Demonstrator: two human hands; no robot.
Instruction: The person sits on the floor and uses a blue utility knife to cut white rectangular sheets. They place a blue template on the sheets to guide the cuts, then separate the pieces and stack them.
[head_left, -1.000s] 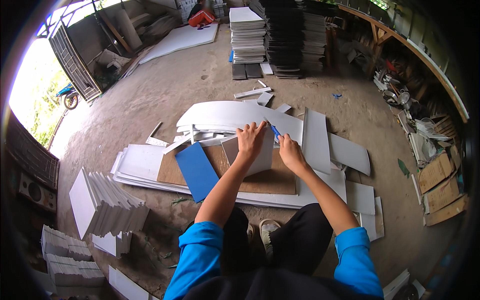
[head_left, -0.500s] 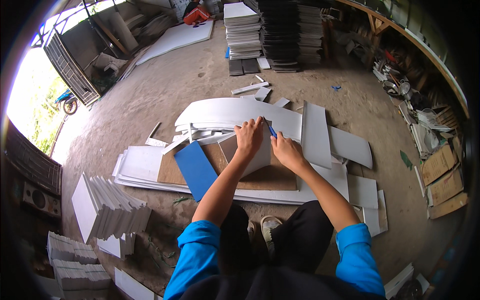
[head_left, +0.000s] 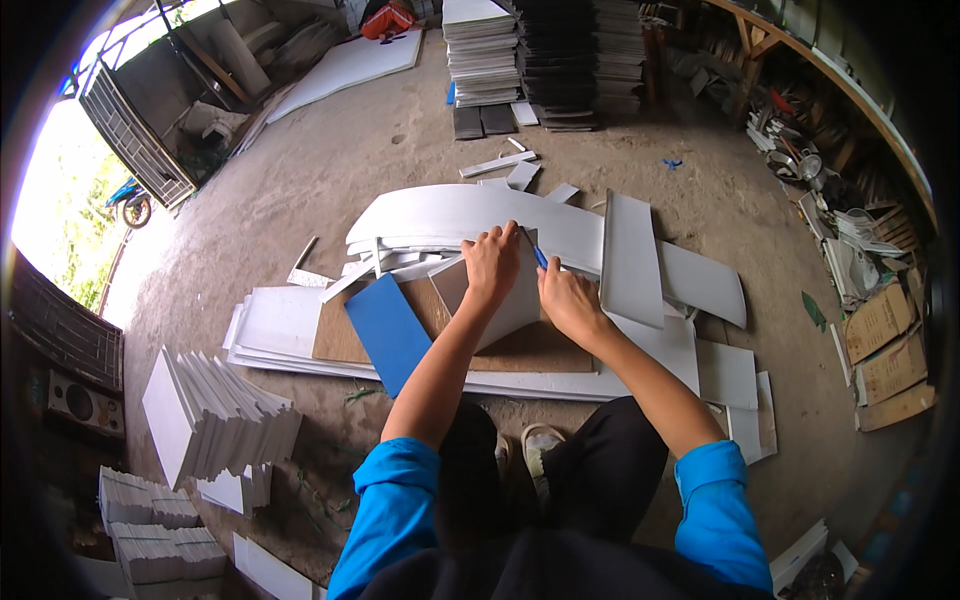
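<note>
In my right hand [head_left: 570,303] is a blue-handled cutter knife [head_left: 541,258], its blade pointing up and left toward the top edge of a white foam board [head_left: 513,315]. My left hand [head_left: 491,264] has its fingers curled over that board's upper edge, close to the blade. A brownish-grey panel [head_left: 450,284] shows just left of the white board; whether the two are joined I cannot tell. Under them lies a brown board [head_left: 540,350] on a stack of white sheets [head_left: 640,378]. Partly behind my left forearm, a blue rectangular sheet [head_left: 387,330] rests aslant on the brown board.
Curved white sheets [head_left: 450,212] lie beyond my hands, and a white panel [head_left: 632,260] stands to their right. Bundles of white panels [head_left: 215,420] sit at lower left. Tall sheet stacks [head_left: 480,55] rise at the back; cardboard [head_left: 885,350] leans at right. Another person [head_left: 388,20] is far off.
The view has tilted down slightly, so the scene sits a little higher. Both hands keep nearly the same place at the board, with the cutter knife still at its top edge.
</note>
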